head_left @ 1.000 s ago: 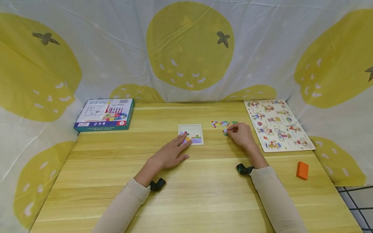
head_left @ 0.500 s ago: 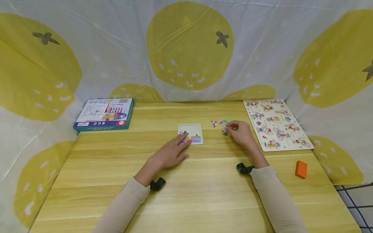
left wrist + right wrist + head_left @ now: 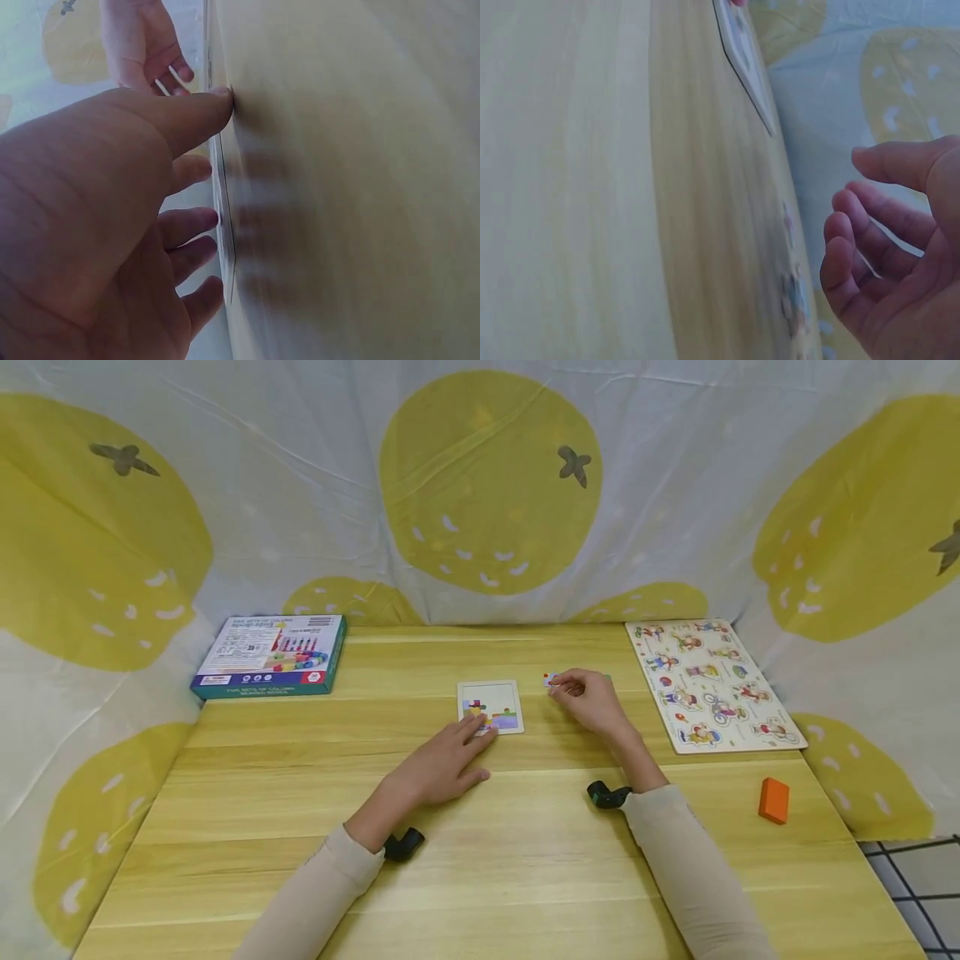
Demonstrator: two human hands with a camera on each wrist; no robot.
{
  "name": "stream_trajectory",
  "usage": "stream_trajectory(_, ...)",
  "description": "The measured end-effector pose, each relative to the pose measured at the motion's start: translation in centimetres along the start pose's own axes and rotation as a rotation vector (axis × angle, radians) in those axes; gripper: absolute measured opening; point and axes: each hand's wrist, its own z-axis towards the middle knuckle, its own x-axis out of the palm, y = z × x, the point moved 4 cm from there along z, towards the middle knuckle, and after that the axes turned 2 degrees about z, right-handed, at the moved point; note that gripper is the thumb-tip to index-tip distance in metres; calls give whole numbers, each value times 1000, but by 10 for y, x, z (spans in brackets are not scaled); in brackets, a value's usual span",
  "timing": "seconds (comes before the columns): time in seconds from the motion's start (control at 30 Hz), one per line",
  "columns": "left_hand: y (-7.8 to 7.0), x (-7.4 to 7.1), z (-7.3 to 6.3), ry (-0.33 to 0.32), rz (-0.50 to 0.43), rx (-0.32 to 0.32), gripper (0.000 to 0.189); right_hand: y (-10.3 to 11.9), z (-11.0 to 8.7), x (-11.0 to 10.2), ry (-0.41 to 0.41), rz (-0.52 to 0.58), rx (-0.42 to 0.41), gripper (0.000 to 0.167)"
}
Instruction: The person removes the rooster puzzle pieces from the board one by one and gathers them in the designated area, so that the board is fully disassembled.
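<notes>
Puzzle tray (image 3: 493, 693), centre of frame
Left hand (image 3: 441, 767) touches it, fingers extended; right hand (image 3: 594, 703), right of centre, loosely curled, empty.

Before you, the square puzzle board (image 3: 491, 696) lies flat, pale-rimmed, its pale far part showing and its near part holding fitted pieces (image 3: 507, 721) in purple, green, yellow and red; to your right, loose pieces (image 3: 796, 300) lie nearby, partly hidden

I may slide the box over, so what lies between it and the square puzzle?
Nothing: the head view shows only bare table between the box and the square puzzle.
</notes>
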Motion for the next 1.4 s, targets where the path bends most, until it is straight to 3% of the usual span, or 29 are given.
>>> stream_trajectory(0.43, -4, -1, -3, 25, -7, -7, 67, 18, 10, 52, 113, 66, -71, 27)
stream_trajectory(1.17, -2, -3, -3, 54, -41, -30, 72, 35, 21, 84, 194, 71, -75, 27)
stream_trajectory(1.4, 0, 0, -3, 96, -71, -57, 86, 41, 24, 91, 234, 32, -82, 28)
